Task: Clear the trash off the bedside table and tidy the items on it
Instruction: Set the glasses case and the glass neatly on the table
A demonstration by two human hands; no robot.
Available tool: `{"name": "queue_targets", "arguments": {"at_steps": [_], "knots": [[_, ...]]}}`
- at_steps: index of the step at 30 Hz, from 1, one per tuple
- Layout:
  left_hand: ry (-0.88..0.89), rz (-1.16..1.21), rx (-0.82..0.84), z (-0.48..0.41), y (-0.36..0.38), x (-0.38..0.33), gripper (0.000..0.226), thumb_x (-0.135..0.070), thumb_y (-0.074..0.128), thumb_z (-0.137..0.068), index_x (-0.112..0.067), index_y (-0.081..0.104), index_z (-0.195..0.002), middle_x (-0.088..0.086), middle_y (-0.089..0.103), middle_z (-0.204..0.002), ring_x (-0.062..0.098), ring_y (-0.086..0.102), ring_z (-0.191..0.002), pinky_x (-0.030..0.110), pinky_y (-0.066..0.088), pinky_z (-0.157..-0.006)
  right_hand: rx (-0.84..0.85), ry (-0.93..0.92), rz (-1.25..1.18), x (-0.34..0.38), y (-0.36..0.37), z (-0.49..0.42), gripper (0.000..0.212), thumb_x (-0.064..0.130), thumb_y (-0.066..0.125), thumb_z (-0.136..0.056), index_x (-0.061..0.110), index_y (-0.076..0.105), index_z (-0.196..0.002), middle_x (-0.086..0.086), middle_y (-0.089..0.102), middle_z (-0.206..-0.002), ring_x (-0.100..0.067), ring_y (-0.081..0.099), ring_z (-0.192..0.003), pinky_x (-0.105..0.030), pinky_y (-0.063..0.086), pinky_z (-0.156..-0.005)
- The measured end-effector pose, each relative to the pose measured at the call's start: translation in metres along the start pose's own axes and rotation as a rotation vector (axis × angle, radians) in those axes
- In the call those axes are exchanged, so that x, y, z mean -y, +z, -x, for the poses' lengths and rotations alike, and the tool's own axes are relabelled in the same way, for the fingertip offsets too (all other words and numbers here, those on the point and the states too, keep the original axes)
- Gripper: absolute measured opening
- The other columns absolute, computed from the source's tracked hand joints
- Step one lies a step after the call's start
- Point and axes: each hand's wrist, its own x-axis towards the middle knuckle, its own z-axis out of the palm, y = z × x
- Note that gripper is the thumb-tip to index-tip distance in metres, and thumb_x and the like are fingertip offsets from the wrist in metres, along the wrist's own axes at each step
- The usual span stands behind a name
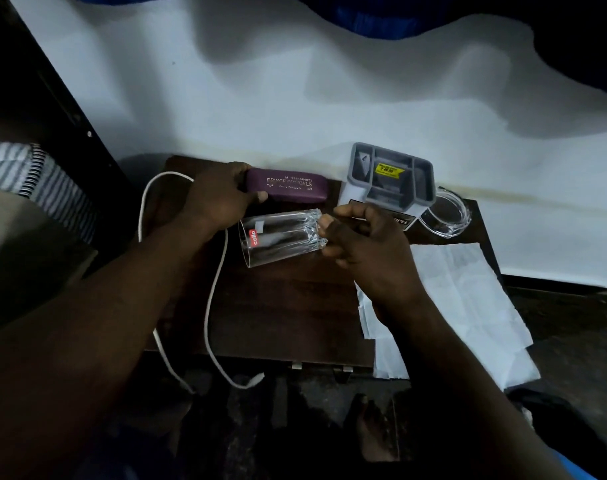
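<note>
Cloth (pixel 25 171) with grey and white stripes lies at the far 9 o'clock edge of view, off the dark wooden bedside table (pixel 288 306). White cable (pixel 212 289) runs in a loop down the table's 9 o'clock side, and its free end hangs past the front edge at 7 o'clock. Left hand (pixel 219 195) sits at 11 o'clock on the table, fingers and thumb curled round the near end of a purple spectacle case (pixel 291 187). The case lies flat along the back edge at 12 o'clock with its printed lettering facing up. Clear glass tumbler (pixel 277 240) lies on its side just in front of the case, near the table's centre, mouth toward 8 o'clock and base toward 3 o'clock; a red sticker shows near the rim. Right hand (pixel 367 244) is at the tumbler's base, fingers curled, with fingertips (pixel 325 224) pinching that base. Grey compartmented organiser (pixel 392 178) with a yellow sticker stands at 1 o'clock on a white box (pixel 404 220). Clear round dish (pixel 447 216) sits just beside the box at 2 o'clock. Crumpled white paper (pixel 468 306) covers the table's 4 o'clock corner and overhangs the front and side edges.
</note>
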Motion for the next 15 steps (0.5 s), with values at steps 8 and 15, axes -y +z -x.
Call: {"name": "queue_targets", "arguments": {"at_steps": [8, 15], "knots": [[0.067, -0.228, -0.016, -0.014, -0.001, -0.003, 0.037, -0.037, 0.08, -0.087, -0.015, 0.073, -0.116, 0.008, 0.076, -0.112, 0.028, 0.067, -0.108, 0.042, 0.05, -0.096, -0.005, -0.016, 0.08, -0.004, -0.003, -0.001, 0.027, 0.04, 0.078, -0.091, 0.027, 0.068, -0.112, 0.004, 0.079, -0.099, -0.009, 0.077, -0.073, -0.026, 0.055, -0.07], [0.072, -0.297, 0.011, -0.018, 0.001, -0.004, 0.034, -0.039, 0.078, -0.088, -0.015, 0.071, -0.11, 0.009, 0.075, -0.108, 0.03, 0.067, -0.104, 0.044, 0.05, -0.092, 0.001, -0.014, 0.129, -0.007, -0.003, -0.001, 0.027, 0.04, 0.078, -0.09, 0.028, 0.068, -0.112, 0.005, 0.078, -0.098, -0.008, 0.077, -0.072, -0.03, 0.058, -0.073]]}}
